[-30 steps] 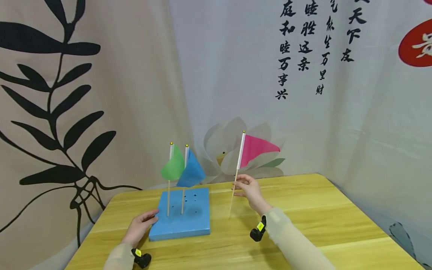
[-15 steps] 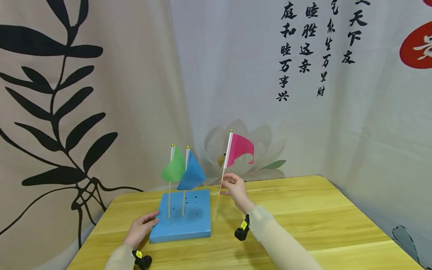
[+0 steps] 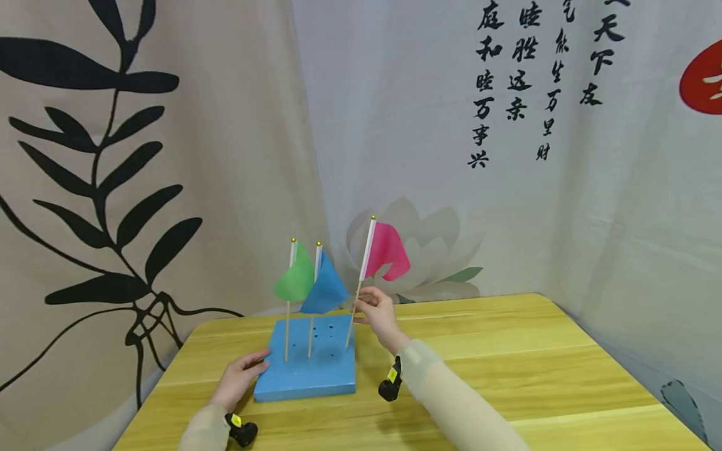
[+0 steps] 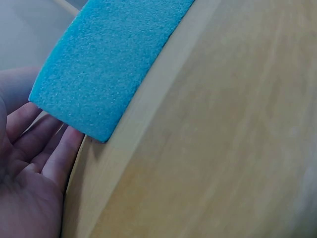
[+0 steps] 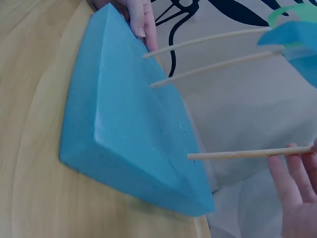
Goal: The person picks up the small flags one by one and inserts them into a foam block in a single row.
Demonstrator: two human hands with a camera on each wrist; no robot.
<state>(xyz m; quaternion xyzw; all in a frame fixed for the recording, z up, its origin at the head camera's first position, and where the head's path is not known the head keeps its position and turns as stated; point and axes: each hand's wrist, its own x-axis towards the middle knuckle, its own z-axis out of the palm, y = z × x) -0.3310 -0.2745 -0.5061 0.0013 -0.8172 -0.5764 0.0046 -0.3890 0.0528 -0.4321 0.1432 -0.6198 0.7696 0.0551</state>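
A pink pennant flag [image 3: 388, 249] on a thin wooden stick leans slightly right, its stick pinched between the thumb and fingers of my right hand [image 3: 380, 318]. In the right wrist view the free lower tip of that stick [image 5: 237, 154] is just off the face of a blue foam block [image 5: 124, 134]. Two more flags, one green [image 3: 294, 280] and one blue [image 3: 325, 289], stand upright in the block's left half. At the block's left edge rests my left hand [image 3: 238, 379], fingers extended against its side in the left wrist view [image 4: 37, 158].
Several small holes dot the block's upper face. The block lies flat on a wooden table [image 3: 479, 369], near its far left part. Behind the table hangs a pale curtain [image 3: 395, 125] with printed leaves and writing. Each wrist carries a small black camera [image 3: 390, 383].
My right hand has carried the pink flag leftward, from beside the block to over its right part. My left hand stays at the block's left edge. The head view has shifted slightly.
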